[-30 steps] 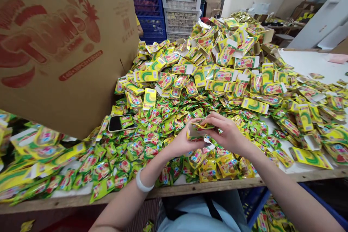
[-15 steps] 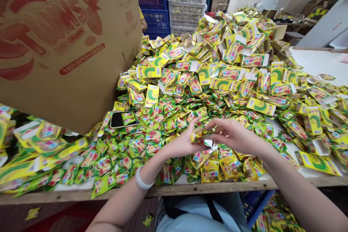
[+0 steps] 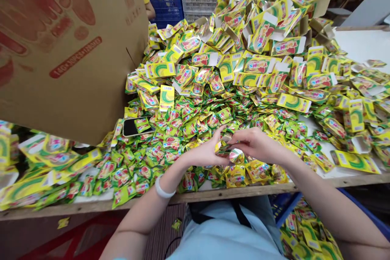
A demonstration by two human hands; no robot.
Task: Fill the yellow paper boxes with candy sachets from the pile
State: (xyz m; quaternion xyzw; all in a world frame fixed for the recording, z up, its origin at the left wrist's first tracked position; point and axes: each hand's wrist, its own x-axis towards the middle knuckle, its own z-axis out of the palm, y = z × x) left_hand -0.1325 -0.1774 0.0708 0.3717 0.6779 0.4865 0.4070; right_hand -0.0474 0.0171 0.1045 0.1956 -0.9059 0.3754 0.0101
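My left hand [image 3: 207, 151] is curled around a small open candy box [image 3: 224, 144], thumb up along its near side. Much of this box is hidden by my fingers. My right hand [image 3: 258, 144] has its fingers bent and pressed together at the box's opening; whatever they pinch cannot be made out. Just below both hands lie yellow candy sachets [image 3: 236, 175] at the table edge. Green candy sachets [image 3: 170, 143] are heaped around and to the left of my hands.
A big printed cardboard carton [image 3: 76, 65] stands at the left. Yellow-green candy boxes [image 3: 258, 65] are piled high behind the sachets. A phone [image 3: 131, 127] lies among the sachets. Below the wooden table edge [image 3: 213, 197] is a blue crate [image 3: 283, 207] with more packs. Another person's arm [image 3: 149, 8] shows behind the carton.
The view has tilted downward, so the table appears higher. My right fingers have drawn closer together at the box's opening, while my left hand keeps its hold on the box.
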